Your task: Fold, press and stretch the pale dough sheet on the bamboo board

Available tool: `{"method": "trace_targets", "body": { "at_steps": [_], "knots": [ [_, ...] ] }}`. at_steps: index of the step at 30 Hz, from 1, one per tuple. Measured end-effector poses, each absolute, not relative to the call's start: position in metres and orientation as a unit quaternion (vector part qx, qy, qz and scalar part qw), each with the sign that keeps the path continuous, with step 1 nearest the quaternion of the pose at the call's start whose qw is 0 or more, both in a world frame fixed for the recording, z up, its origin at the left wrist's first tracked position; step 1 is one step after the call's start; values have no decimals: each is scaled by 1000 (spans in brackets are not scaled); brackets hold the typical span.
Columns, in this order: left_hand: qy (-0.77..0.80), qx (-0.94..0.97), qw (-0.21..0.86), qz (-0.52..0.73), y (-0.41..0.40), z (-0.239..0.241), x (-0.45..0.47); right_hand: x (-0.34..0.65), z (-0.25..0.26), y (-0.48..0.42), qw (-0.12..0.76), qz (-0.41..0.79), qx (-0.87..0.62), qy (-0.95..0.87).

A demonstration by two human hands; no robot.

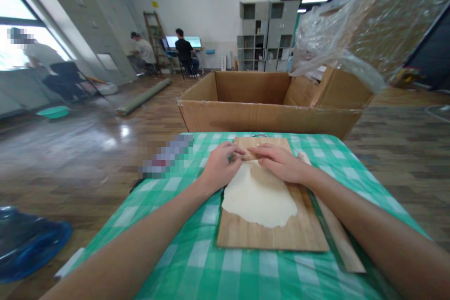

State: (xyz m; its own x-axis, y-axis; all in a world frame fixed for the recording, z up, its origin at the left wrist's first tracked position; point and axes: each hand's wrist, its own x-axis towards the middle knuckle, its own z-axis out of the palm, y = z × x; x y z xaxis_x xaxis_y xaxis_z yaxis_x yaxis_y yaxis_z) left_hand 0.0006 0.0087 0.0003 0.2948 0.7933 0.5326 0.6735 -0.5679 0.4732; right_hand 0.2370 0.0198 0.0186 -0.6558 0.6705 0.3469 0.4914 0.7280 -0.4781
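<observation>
A flat sheet of pale dough (258, 197) lies on a wooden cutting board (270, 234) on the green checked tablecloth (207, 262). My left hand (220, 164) and my right hand (281, 161) rest side by side on the dough's far edge. Their fingers are curled over that edge, where the dough looks folded or rolled over. A wooden rolling pin (337, 234) lies along the board's right side, under my right forearm.
An open cardboard box (267, 112) stands just beyond the table. A plastic-wrapped parcel (372, 28) is at the upper right. A blue bag (28, 243) lies on the wooden floor at left. Several people sit far back in the room.
</observation>
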Motion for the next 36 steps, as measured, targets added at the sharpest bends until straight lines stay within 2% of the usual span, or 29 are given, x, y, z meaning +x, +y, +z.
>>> {"method": "trace_targets", "body": {
  "at_steps": [3,7,15,20,23,30,36],
  "knots": [
    [444,810,101,369,5,2,7,244,16,31,316,181,-373,-853],
    [415,847,104,315,1,1,11,249,12,36,274,208,-400,-849],
    [338,907,17,251,-7,6,10,262,15,40,241,241,-446,-828],
    [315,929,21,192,-11,7,12,281,18,51,220,284,-481,-800],
    [322,930,24,173,-12,9,13,282,19,52,232,271,-506,-785],
    [329,926,58,174,-14,12,13,267,17,45,211,250,-482,-813],
    [348,885,155,267,-9,10,16,265,26,39,173,213,-476,-836]
  ]
}}
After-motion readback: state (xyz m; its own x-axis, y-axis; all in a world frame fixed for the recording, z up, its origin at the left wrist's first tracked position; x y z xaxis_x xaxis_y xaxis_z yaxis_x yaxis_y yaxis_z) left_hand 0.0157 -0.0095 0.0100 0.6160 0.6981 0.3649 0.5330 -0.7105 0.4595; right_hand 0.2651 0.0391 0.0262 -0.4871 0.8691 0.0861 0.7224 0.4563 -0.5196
